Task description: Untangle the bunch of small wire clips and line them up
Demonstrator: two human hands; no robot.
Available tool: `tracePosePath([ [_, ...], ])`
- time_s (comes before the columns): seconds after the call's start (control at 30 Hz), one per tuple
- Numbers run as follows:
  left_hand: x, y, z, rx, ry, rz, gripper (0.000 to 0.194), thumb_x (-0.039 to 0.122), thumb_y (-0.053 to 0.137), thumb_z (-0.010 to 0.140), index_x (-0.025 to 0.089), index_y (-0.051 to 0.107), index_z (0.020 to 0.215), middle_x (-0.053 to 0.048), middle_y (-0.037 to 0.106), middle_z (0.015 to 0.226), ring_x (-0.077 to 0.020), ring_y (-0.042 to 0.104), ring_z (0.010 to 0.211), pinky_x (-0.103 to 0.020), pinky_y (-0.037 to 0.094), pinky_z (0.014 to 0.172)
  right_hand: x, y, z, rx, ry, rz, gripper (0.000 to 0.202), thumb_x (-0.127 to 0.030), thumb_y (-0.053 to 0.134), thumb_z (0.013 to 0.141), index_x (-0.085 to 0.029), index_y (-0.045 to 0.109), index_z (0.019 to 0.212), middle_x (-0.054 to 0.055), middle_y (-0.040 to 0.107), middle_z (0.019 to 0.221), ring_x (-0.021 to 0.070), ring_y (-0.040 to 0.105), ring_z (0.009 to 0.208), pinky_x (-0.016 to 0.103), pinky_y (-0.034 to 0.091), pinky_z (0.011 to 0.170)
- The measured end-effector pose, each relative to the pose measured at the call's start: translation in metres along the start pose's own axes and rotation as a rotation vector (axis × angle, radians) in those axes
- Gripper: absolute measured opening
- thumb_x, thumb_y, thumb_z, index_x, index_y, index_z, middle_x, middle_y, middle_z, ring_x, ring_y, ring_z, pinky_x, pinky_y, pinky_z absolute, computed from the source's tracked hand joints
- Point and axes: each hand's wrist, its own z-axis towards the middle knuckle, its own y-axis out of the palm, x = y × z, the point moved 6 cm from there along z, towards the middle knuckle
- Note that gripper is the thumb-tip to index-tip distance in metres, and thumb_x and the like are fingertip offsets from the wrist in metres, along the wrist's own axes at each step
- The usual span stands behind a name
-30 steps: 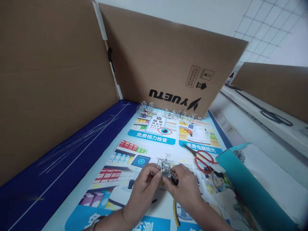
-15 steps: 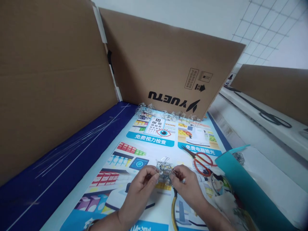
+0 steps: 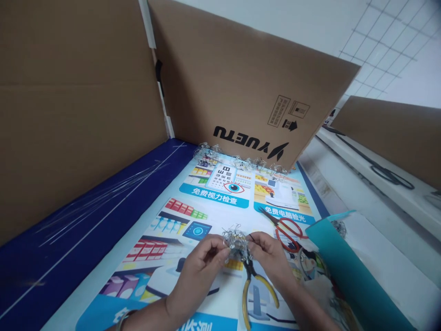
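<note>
Between my two hands I hold a small cluster of clear beads and thin wire [image 3: 237, 242], with loose wire ends sticking up from its top. My left hand [image 3: 203, 262] pinches its left side between thumb and fingertips. On the right side, my right hand [image 3: 270, 257] grips it the same way, and a short dark wire end shows at those fingertips. Just below the cluster lie pliers with yellow handles [image 3: 258, 282], their handles spread and their jaws partly hidden behind the cluster. Scissors with red handles [image 3: 288, 232] rest beyond my right hand.
Several similar bead clusters [image 3: 246, 164] line the foot of the cardboard panel [image 3: 248, 82]. Thin clear strands [image 3: 113, 195] lie on the blue surface at left. A teal box [image 3: 361, 271] and crumpled clear plastic [image 3: 320, 292] sit at right, beside a wire coil [image 3: 308, 266].
My right hand has shifted slightly right and the cluster is turned a little. More of the pliers now shows, with both yellow handles visible. The view has tilted slightly.
</note>
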Motion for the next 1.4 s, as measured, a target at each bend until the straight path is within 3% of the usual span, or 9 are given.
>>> tracePosePath([
  [0.57, 0.005, 0.002, -0.005, -0.02, 0.087, 0.057, 0.007, 0.022, 0.053, 0.08, 0.019, 0.054, 0.074, -0.004, 0.055, 0.086, -0.016, 0.053, 0.083, -0.024, 0.042, 0.073, 0.003, 0.005, 0.0, 0.041, -0.053, -0.223, 0.01, -0.015, 0.051, 0.064, -0.018, 0.053, 0.074, -0.004, 0.049, 0.06, 0.0095, 0.045, 0.052, 0.019, 0.037, 0.048],
  [0.9, 0.003, 0.002, -0.003, -0.034, 0.093, 0.094, 0.007, 0.023, 0.05, 0.083, 0.019, 0.052, 0.077, -0.004, 0.053, 0.09, -0.0164, 0.051, 0.087, -0.026, 0.041, 0.077, 0.008, 0.008, -0.002, 0.028, -0.069, -0.237, 0.008, -0.016, 0.051, 0.069, -0.018, 0.053, 0.077, -0.004, 0.051, 0.063, 0.0102, 0.048, 0.056, 0.02, 0.039, 0.051],
  [1.13, 0.004, 0.003, -0.003, -0.054, 0.097, 0.086, 0.009, 0.024, 0.049, 0.084, 0.019, 0.051, 0.077, -0.004, 0.051, 0.09, -0.0156, 0.05, 0.089, -0.026, 0.04, 0.079, -0.01, 0.0, -0.009, 0.225, -0.335, -0.455, 0.017, -0.014, 0.053, 0.07, -0.018, 0.054, 0.087, 0.003, 0.056, 0.082, 0.0152, 0.053, 0.075, 0.026, 0.045, 0.068],
  [1.3, 0.002, 0.003, -0.004, -0.06, 0.069, 0.089, 0.009, 0.024, 0.048, 0.085, 0.019, 0.05, 0.078, -0.004, 0.05, 0.092, -0.0154, 0.05, 0.09, -0.026, 0.04, 0.079, -0.013, 0.001, -0.019, 0.328, -0.629, -0.661, 0.03, -0.013, 0.054, 0.075, -0.016, 0.05, 0.105, 0.01, 0.055, 0.099, 0.0221, 0.05, 0.094, 0.037, 0.044, 0.081],
  [1.4, 0.001, 0.005, -0.005, -0.073, 0.069, 0.074, 0.009, 0.024, 0.048, 0.085, 0.019, 0.05, 0.078, -0.004, 0.05, 0.092, -0.0153, 0.049, 0.09, -0.025, 0.039, 0.08, -0.019, 0.005, -0.026, 0.327, -0.829, -0.802, 0.032, -0.009, 0.055, 0.076, -0.014, 0.05, 0.106, 0.011, 0.056, 0.098, 0.0236, 0.049, 0.093, 0.041, 0.043, 0.081],
])
